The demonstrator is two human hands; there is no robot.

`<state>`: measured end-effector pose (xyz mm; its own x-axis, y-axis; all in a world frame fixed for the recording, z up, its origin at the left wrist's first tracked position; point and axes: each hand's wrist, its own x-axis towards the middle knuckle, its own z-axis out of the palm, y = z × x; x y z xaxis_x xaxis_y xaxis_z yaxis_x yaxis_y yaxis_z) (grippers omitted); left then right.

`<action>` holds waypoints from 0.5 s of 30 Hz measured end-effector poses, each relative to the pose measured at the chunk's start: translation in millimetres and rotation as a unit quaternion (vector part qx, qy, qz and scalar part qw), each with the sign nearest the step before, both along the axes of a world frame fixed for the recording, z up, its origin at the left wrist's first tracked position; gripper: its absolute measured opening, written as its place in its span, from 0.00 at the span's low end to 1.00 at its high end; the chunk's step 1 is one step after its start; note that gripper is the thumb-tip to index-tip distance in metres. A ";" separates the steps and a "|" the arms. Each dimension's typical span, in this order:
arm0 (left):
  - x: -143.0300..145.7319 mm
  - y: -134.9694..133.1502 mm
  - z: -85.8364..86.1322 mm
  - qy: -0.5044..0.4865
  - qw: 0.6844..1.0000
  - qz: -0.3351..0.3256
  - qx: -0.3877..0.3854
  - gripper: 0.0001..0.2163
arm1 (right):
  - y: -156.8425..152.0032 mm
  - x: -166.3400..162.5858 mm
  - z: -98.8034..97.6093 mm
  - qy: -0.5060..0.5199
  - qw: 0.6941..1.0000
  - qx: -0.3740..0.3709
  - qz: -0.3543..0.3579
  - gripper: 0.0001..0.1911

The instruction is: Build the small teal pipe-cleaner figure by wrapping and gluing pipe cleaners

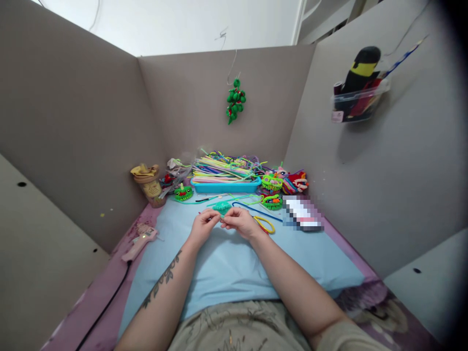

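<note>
My two hands meet just in front of a teal fuzzy piece (222, 207), which sits near the middle of the blue sheet (234, 273) as I look down. My left hand (203, 227) comes in from the left with thumb and forefinger pressed together, and my right hand (240, 223) does the same from the other side, so the tips nearly touch. I am pinching the near edge of the teal piece between them; exactly which strand lies under each thumb is too small to tell.

Beside my right hand lies a pair of yellow loops (268, 225), partly hidden by it, and a dark blue stem (261, 213) slants past behind. Further right is a phone (304, 214), its screen blurred out. Beyond my hands, a bright blue tray (226, 187) is heaped with fuzzy stems (223, 168) of many colours. A round green piece (183, 193) lies to the left of the tray, and two more green pieces are stacked near its right end.

On my left, a pink glue gun (140, 243) rests on the pink cloth (87, 302), its black cord running toward me, and a cup (150, 187) stands behind it. A green ornament (236, 101) hangs before the back panel (197, 102), and a clear bin (360, 105) is fixed to the right panel.
</note>
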<state>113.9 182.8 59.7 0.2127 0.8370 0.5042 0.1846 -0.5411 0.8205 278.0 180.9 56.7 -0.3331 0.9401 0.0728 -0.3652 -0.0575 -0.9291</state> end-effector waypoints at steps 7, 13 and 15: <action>-1.1 0.1 0.7 -0.002 1.000 0.008 0.003 0.08 | -1.0 -4.6 -2.7 -0.029 0.997 0.061 -0.028 0.13; -1.1 0.3 0.7 -0.028 1.000 0.003 -0.002 0.08 | -5.8 -4.5 2.0 -0.056 0.993 0.099 -0.038 0.10; -1.3 1.2 -0.2 -0.039 0.999 0.002 -0.007 0.09 | -9.5 -4.6 4.5 -0.087 0.984 0.142 -0.059 0.07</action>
